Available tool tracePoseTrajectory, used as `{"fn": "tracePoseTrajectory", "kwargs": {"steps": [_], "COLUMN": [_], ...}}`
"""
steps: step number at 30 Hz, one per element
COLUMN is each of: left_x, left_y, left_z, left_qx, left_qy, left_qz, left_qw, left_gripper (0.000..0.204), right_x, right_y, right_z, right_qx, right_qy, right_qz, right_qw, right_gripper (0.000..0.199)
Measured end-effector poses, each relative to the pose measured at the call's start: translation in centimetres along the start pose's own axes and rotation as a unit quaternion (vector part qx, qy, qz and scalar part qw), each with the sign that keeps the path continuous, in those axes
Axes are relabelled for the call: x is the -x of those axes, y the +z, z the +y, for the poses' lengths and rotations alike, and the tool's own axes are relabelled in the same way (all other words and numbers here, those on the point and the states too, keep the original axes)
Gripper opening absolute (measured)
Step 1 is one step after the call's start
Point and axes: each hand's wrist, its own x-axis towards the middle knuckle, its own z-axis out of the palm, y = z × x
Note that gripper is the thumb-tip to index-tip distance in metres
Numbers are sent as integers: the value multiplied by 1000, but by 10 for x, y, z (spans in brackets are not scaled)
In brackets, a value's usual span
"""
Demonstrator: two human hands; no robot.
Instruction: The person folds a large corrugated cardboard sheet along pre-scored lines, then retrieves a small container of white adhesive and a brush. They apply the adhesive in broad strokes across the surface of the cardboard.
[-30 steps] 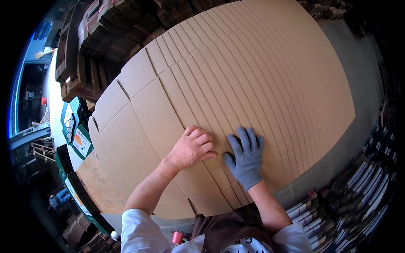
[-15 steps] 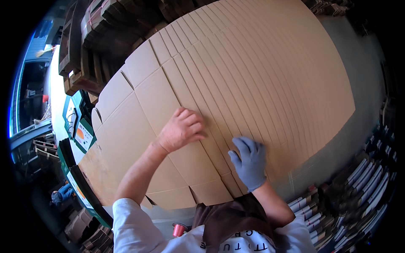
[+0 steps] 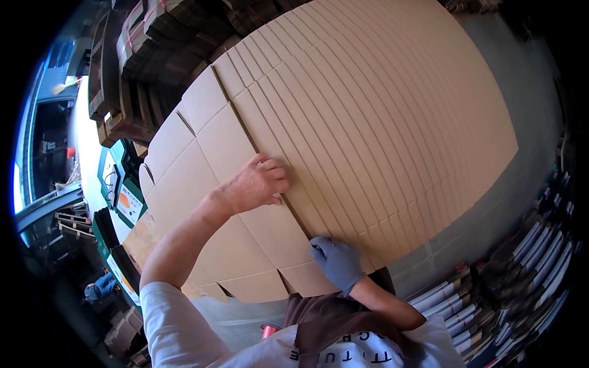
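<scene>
Flat, creased cardboard box blanks point(image 3: 362, 122) lie fanned out in overlapping strips in front of me. The leftmost cardboard blank point(image 3: 245, 233) shows its fold lines and slots, and a dark gap runs along its right edge. My bare left hand point(image 3: 256, 182) has its fingers curled over that edge near the middle. Closer to my body, my right hand point(image 3: 336, 260), in a grey glove, closes its fingertips at the near part of the same edge. The fingertips of both hands are partly hidden.
Stacked brown cardboard on wooden pallets point(image 3: 123, 119) stands at the far left. Green-and-white printed packages point(image 3: 126, 199) sit left of the blanks. Rows of bundled flat stacks point(image 3: 521, 264) stand on the right. A red spool point(image 3: 269, 331) is by my waist. Another person point(image 3: 101, 287) shows at lower left.
My right hand has moved left and nearer to me, from lying over the strips to closing at the blank's edge. My left hand has shifted slightly left, and the gap along the edge looks wider.
</scene>
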Motion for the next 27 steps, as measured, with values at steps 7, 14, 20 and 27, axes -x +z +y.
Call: {"fn": "tracePoseTrajectory", "kwargs": {"steps": [7,14,20,27], "left_x": [12,17,20,9], "left_y": [7,-1,0,9], "left_z": [3,8,6,-11], "left_qx": [-18,-13,-26,-90], "left_qy": [13,9,-2,23], "left_qz": [37,19,35,29], "left_qw": [999,1000,999,995], "left_gripper": [19,17,17,10], "right_x": [1,-3,-1,6], "right_y": [7,5,11,13], "right_z": [6,5,6,5], "right_qx": [-34,0,20,30], "right_qy": [1,-4,-9,13], "right_qz": [5,8,20,36], "right_qw": [999,1000,1000,999], "right_gripper": [20,19,17,15]}}
